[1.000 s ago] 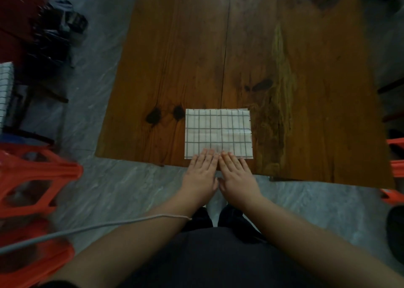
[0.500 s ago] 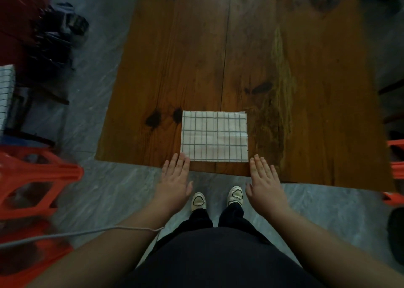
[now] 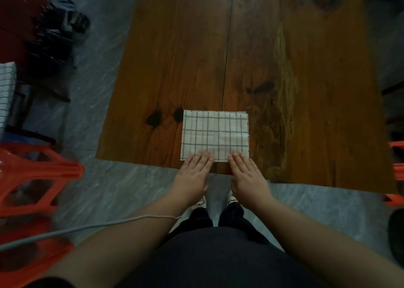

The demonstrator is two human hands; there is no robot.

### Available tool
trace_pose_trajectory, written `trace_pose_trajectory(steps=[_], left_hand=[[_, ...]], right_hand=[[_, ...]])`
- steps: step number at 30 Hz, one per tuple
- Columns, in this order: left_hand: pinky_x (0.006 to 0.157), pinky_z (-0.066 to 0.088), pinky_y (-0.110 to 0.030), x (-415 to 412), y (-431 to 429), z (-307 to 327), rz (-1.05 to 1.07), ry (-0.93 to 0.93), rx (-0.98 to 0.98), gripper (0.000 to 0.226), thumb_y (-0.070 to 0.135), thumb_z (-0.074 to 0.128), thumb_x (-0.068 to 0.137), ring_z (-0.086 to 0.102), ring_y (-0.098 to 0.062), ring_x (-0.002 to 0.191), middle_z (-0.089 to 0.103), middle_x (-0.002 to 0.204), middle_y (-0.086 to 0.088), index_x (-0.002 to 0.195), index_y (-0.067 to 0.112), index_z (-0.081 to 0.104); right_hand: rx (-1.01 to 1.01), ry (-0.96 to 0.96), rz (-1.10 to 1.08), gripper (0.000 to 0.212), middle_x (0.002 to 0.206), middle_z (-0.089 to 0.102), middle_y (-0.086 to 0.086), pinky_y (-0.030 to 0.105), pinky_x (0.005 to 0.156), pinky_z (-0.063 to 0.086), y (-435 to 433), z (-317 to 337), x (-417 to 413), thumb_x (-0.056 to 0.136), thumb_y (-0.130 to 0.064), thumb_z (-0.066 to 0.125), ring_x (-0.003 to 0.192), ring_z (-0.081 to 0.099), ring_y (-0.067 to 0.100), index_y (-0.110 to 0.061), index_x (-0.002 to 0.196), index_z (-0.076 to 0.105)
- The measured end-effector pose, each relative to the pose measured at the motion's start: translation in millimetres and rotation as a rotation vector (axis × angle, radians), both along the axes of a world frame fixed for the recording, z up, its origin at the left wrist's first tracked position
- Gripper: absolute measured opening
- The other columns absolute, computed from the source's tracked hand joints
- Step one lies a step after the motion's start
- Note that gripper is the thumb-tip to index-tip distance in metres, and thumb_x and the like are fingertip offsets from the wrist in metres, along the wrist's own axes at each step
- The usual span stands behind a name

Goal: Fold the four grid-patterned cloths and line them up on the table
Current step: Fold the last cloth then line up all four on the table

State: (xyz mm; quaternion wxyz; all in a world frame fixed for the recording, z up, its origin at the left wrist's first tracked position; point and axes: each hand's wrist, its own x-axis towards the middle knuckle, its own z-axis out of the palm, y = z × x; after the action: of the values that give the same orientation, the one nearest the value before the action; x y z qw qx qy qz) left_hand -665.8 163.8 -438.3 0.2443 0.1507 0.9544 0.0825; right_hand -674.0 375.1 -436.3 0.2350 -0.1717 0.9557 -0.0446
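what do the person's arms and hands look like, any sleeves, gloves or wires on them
Both forearms are bare, with no sleeves in view, and the left hand and right hand wear no gloves, rings or watches that I can see. A thin grey cable runs from the lower left edge of the view across to the left wrist. Fingers look short and rounded; no markings are visible.

Home-like room, worn wooden table (image 3: 196, 58), grey marbled floor (image 3: 91, 104), red plastic stools (image 3: 32, 178)

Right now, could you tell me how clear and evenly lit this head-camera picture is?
Head view: dim overall, the wooden table in muted light; the grid cloth fairly sharp; the orange stool at the left edge smeared with blur; wide-angle bending tilts the table's sides.
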Motion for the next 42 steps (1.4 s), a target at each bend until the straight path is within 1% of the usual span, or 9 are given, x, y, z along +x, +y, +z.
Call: trace_pose_trajectory(steps=[6,11,15,18,23,29,36,39,42], left_hand=[[0.120,-0.021,-0.037,1.6,-6.8,2.2,0.008,0.011,0.027,0.073,0.036,0.036,0.105,-0.026,-0.015,0.151,-0.019,0.167,0.003,0.160,0.026,-0.011],[0.125,-0.010,-0.043,-6.6,1.7,8.6,0.083,0.023,0.085,0.069,0.034,0.044,0.102,-0.012,-0.019,0.155,0.000,0.170,0.002,0.161,0.025,0.010],[0.127,-0.002,-0.045,-13.3,4.0,7.7,0.115,0.060,0.078,0.066,0.034,0.043,0.102,-0.005,-0.023,0.156,0.005,0.170,-0.002,0.161,0.023,0.013],[0.126,0.002,-0.041,-15.8,3.9,6.4,0.164,0.103,0.118,0.060,0.030,0.044,0.102,0.004,-0.023,0.156,0.016,0.168,-0.004,0.158,0.021,0.025],[0.112,0.033,-0.039,-23.6,-16.8,8.2,0.305,0.241,0.199,0.042,0.016,0.062,0.092,0.043,-0.024,0.135,0.053,0.139,-0.004,0.133,0.018,0.058],[0.105,0.040,-0.040,-40.2,-47.7,1.7,0.261,0.206,0.220,0.022,0.023,0.062,0.095,0.045,-0.021,0.126,0.057,0.129,0.003,0.116,0.022,0.064],[0.097,0.048,-0.039,-52.0,-59.6,0.5,0.127,0.252,0.258,0.015,0.020,0.060,0.099,0.051,-0.024,0.115,0.064,0.119,-0.005,0.107,0.012,0.069],[0.090,0.051,-0.041,-56.6,-58.5,3.0,0.071,0.308,0.222,0.016,0.022,0.058,0.098,0.055,-0.025,0.107,0.066,0.113,-0.005,0.106,0.014,0.069],[0.079,0.051,-0.042,-53.9,-46.1,11.1,0.052,0.378,0.251,0.016,0.022,0.055,0.095,0.058,-0.024,0.096,0.068,0.101,-0.004,0.100,0.014,0.068]], right_hand=[[0.011,0.005,-0.012,0.069,0.168,-0.011,-0.001,0.042,0.126,-0.003,21.9,0.0,13.3,0.103,-0.035,0.033,0.154,-0.014,0.015,-0.021,0.160,-0.003],[-0.033,0.110,-0.085,0.062,0.163,0.031,0.003,0.046,0.123,0.020,12.3,6.4,7.2,0.097,-0.031,0.050,0.149,0.027,0.022,-0.019,0.155,0.033],[-0.115,0.213,-0.070,0.049,0.152,0.047,0.006,0.049,0.119,0.029,5.3,11.6,-13.5,0.093,-0.022,0.058,0.143,0.039,0.027,-0.019,0.142,0.051],[-0.159,0.203,-0.011,0.032,0.132,0.061,0.004,0.044,0.103,0.044,4.3,16.2,-27.7,0.094,-0.021,0.059,0.125,0.054,0.028,-0.021,0.126,0.062],[-0.153,0.117,-0.029,0.018,0.114,0.062,-0.001,0.036,0.087,0.046,3.4,13.4,-45.0,0.097,-0.024,0.055,0.105,0.052,0.022,-0.023,0.113,0.063],[-0.068,0.176,0.036,0.013,0.099,0.061,-0.002,0.032,0.072,0.041,7.6,5.7,-54.7,0.092,-0.013,0.059,0.089,0.050,0.021,-0.024,0.098,0.058],[-0.093,0.201,0.047,0.019,0.109,0.064,0.000,0.038,0.082,0.044,1.8,14.5,-53.1,0.100,-0.027,0.046,0.099,0.055,0.023,-0.022,0.107,0.063],[-0.140,0.165,0.056,0.027,0.122,0.062,0.000,0.041,0.092,0.045,-16.1,20.1,-46.0,0.096,-0.031,0.053,0.112,0.055,0.025,-0.023,0.120,0.061],[-0.190,0.188,0.049,0.039,0.126,0.060,0.003,0.042,0.093,0.047,-36.0,23.6,-37.6,0.091,-0.031,0.063,0.113,0.056,0.027,-0.021,0.128,0.056]])
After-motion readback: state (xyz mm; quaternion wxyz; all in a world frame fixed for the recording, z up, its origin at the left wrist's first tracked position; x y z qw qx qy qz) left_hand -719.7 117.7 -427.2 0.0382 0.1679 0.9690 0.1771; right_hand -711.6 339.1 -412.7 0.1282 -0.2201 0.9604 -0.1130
